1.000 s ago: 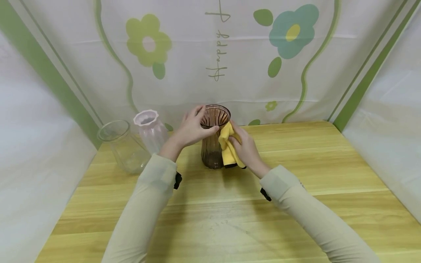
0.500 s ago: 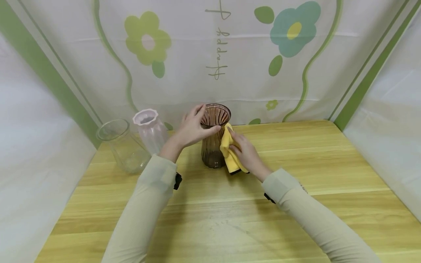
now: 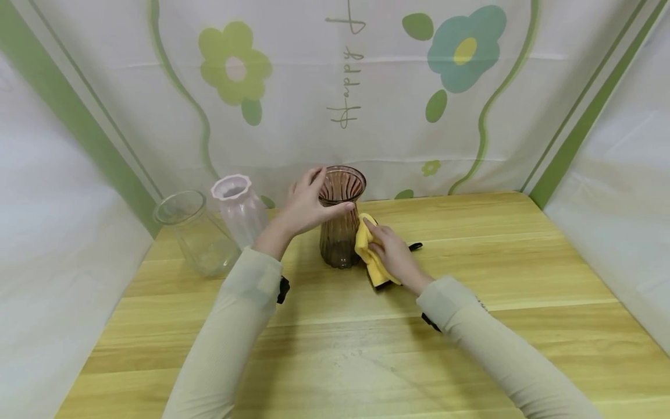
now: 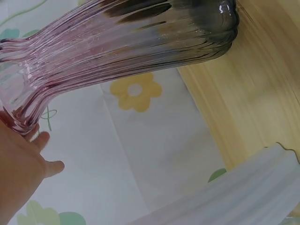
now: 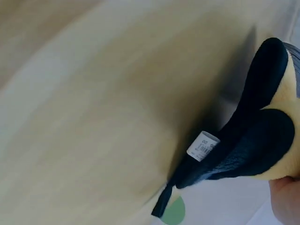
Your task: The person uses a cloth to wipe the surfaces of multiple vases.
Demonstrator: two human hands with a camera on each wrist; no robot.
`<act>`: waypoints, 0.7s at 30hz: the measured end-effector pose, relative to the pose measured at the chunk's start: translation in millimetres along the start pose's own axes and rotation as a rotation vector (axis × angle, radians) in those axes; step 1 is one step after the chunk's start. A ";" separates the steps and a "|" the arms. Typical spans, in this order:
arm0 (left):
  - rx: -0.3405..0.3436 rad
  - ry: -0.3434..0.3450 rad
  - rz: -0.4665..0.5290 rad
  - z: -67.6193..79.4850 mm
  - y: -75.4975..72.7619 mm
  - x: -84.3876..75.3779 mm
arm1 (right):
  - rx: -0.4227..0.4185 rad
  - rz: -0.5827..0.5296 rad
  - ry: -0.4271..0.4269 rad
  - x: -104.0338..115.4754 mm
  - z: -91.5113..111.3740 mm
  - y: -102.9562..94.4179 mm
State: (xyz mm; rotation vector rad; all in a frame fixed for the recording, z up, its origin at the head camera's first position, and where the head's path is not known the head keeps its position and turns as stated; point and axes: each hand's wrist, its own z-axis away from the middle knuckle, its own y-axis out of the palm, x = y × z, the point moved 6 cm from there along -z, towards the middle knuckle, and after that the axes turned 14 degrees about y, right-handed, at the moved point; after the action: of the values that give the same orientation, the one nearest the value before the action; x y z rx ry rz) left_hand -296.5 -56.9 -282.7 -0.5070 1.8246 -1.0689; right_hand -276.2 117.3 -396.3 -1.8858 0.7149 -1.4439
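Observation:
A ribbed, brownish-purple glass vase (image 3: 337, 238) stands upright near the back of the table. My left hand (image 3: 302, 208) holds it at the rim, thumb across the front and fingers round the left side. In the left wrist view, the vase (image 4: 126, 51) fills the top, with part of the left hand (image 4: 23, 164) at its mouth. My right hand (image 3: 394, 251) grips a yellow cloth (image 3: 369, 256) against the vase's right side. In the right wrist view, the cloth (image 5: 243, 145) shows black edging, a white label and a small loop, and hides most of that hand.
Left of the vase stand a pale pink fluted vase (image 3: 243, 212) and a clear glass vase (image 3: 201, 238), close together. Beneath everything is a wooden table (image 3: 345, 349). A white curtain (image 3: 293, 116) with printed flowers hangs just behind its back edge.
My right hand and the cloth have slid down along the vase's right side, and the cloth's black loop now sticks out at the right. The left hand and vase stay nearly still.

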 end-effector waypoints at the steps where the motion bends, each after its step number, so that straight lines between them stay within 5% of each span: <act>1: -0.006 0.001 0.004 0.0 0.2 0.0 | -0.005 -0.010 -0.005 1.8 -0.9 -1.8; 11: -0.020 0.011 -0.016 0.0 -1.6 -0.9 | -0.033 -0.178 0.023 24.3 -15.3 -25.1; 21: 0.040 -0.005 -0.010 0.9 -3.2 -5.5 | -0.065 -0.163 -0.002 30.9 -14.5 -29.9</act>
State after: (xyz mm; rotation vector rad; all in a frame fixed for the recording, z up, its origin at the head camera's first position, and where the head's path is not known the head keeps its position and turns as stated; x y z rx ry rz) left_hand -293.4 -55.2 -277.4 -0.4950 1.7944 -1.1071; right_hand -281.7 110.9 -351.6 -2.0351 0.6261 -1.5351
